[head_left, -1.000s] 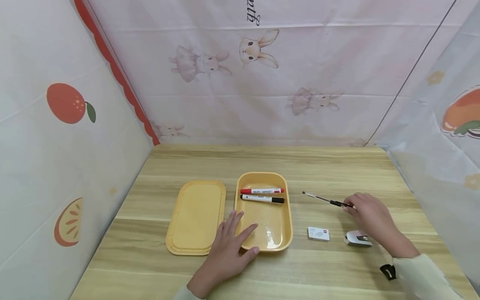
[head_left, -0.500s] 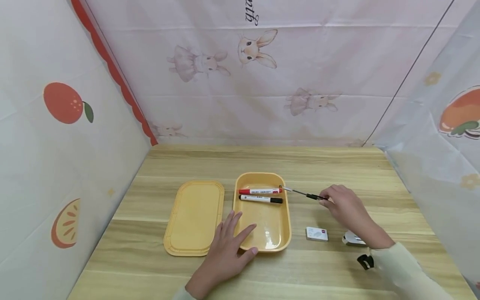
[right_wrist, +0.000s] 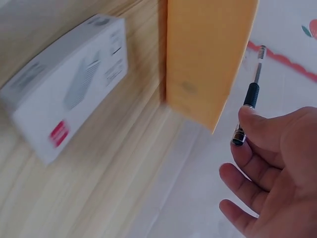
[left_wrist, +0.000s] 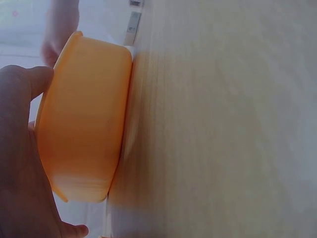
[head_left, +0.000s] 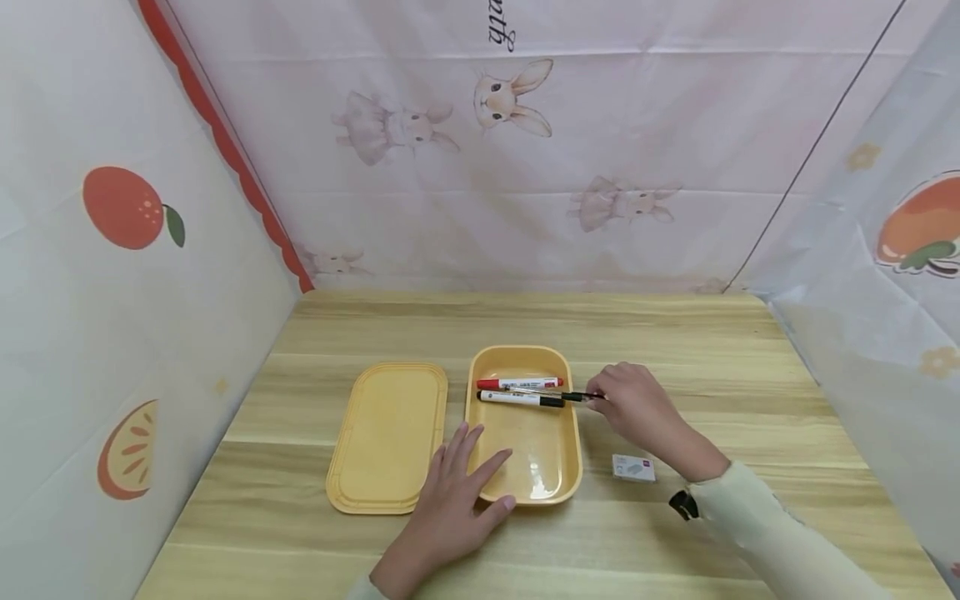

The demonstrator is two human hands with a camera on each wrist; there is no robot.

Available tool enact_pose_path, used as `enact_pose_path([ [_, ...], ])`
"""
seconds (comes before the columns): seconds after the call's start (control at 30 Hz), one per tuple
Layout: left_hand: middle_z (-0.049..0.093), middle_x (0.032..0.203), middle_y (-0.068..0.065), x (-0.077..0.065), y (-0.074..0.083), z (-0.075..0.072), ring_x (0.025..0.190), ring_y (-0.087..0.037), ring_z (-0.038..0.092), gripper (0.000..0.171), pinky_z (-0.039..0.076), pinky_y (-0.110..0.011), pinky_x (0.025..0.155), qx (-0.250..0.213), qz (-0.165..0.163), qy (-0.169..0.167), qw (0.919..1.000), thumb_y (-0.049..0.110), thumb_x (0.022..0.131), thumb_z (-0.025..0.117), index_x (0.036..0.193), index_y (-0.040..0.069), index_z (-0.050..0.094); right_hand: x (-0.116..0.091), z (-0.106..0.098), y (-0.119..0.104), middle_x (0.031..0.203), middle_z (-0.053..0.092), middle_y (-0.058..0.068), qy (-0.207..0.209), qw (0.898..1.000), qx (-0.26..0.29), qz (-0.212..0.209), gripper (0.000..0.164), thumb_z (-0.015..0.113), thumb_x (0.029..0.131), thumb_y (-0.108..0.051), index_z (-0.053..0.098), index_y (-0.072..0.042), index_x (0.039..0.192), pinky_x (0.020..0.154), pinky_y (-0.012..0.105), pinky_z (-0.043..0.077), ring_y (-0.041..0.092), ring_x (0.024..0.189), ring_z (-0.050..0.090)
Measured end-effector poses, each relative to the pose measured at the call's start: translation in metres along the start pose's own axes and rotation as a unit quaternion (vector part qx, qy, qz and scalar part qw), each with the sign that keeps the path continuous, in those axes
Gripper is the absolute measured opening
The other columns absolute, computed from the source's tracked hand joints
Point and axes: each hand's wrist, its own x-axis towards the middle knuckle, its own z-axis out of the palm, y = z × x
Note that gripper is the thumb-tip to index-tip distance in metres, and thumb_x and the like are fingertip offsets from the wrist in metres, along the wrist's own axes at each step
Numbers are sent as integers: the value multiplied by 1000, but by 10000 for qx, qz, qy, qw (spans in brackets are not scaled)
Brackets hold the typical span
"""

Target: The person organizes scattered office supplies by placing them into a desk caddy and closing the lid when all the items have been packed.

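Between its thumb and index finger, my right hand (head_left: 633, 408) pinches a slim pen with a black grip (right_wrist: 252, 94) by its end. In the head view the pen (head_left: 573, 397) reaches over the right rim of a yellow plastic box (head_left: 576, 467), its front part above the markers. Inside the box lie a red-capped marker (head_left: 528, 383) and a black-capped marker (head_left: 517, 399), side by side. My left hand (head_left: 456, 500), fingers spread, rests on the near left rim of the box; the left wrist view shows its thumb at the rim.
A yellow lid (head_left: 388, 437) lies flat to the left of the box. On the right is a small white carton (head_left: 633, 468) with a red mark, near the right forearm. A small black device (head_left: 684, 505) sits at the right sleeve. Patterned cloth walls (head_left: 465, 167) surround the table.
My right hand has moved left with the pen, bringing it from the table's right side over the box. The stapler is now hidden behind the forearm. My left hand has stayed put.
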Motion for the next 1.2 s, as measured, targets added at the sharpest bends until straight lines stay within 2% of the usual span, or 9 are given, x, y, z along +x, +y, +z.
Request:
enact_pose_path([
  [0.2,12,170,-3,0,-1,-3,158,-25,-4,60,12,-66,121,6,15,14,10000,68,98,42,152,43,41,13,7,-16,86,69,-1,-54,9995,-181,-268,12,83,83,-14,74,-13,90,92,46,47,22,86,61],
  [0.57,14,170,-5,0,0,-4,158,-31,1,58,13,-67,120,27,75,43,10000,64,98,46,152,42,41,25,20,-43,94,72,0,-265,9977,-531,-338,11,82,83,-17,75,-13,91,88,42,45,23,89,58],
  [0.77,14,170,-5,-3,1,-3,158,-30,1,58,13,-68,119,-19,78,1,10000,65,98,45,152,43,41,21,24,-48,88,70,0,-346,9959,-755,-362,13,84,82,-18,75,-13,88,84,40,42,21,82,51],
  [1.0,14,170,-4,-2,-1,-2,158,-28,-1,60,13,-67,120,72,63,69,9999,70,98,38,152,44,40,22,30,-48,87,69,2,-266,9942,-955,-420,14,85,80,-19,73,-13,85,84,40,39,23,82,48],
  [1.2,12,170,-3,-2,0,-4,158,-28,-1,59,12,-67,120,41,47,20,10000,70,98,39,152,46,38,26,34,-47,85,69,2,-332,9911,-1210,-453,15,85,80,-20,72,-14,82,83,40,37,23,82,45],
])
